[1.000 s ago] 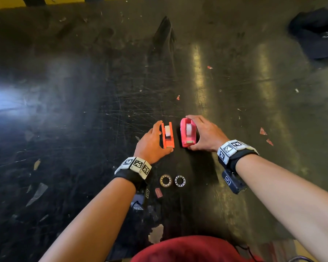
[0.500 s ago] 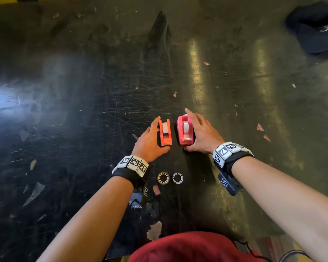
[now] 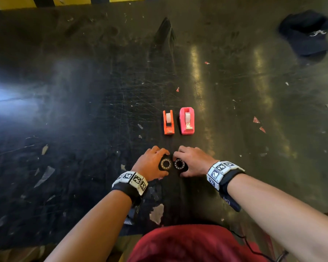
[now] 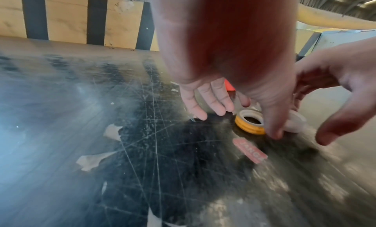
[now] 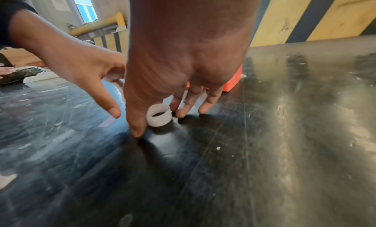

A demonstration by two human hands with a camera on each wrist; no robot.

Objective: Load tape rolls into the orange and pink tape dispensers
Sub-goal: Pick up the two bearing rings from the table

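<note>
The orange dispenser (image 3: 168, 122) and the pink dispenser (image 3: 187, 121) stand side by side on the dark scratched table, each with a whitish roll in it. Nearer me, two small tape rolls lie flat. My left hand (image 3: 166, 163) curves around the left, yellow-sided roll (image 3: 162, 164) (image 4: 249, 129), thumb at its near edge, fingers spread beyond it. My right hand (image 3: 179, 164) brackets the white roll (image 3: 183, 164) (image 5: 157, 119), thumb tip and fingertips on the table just beside it. Neither roll is lifted.
A dark cap (image 3: 307, 35) lies at the far right. A yellow and black striped barrier (image 3: 45, 1) runs along the far edge. Torn paper scraps and a red label (image 4: 250, 150) dot the table. Red cloth (image 3: 187, 242) covers my lap.
Both hands have let go of the dispensers and drawn back toward me to the two rolls. The dispensers stay standing side by side.
</note>
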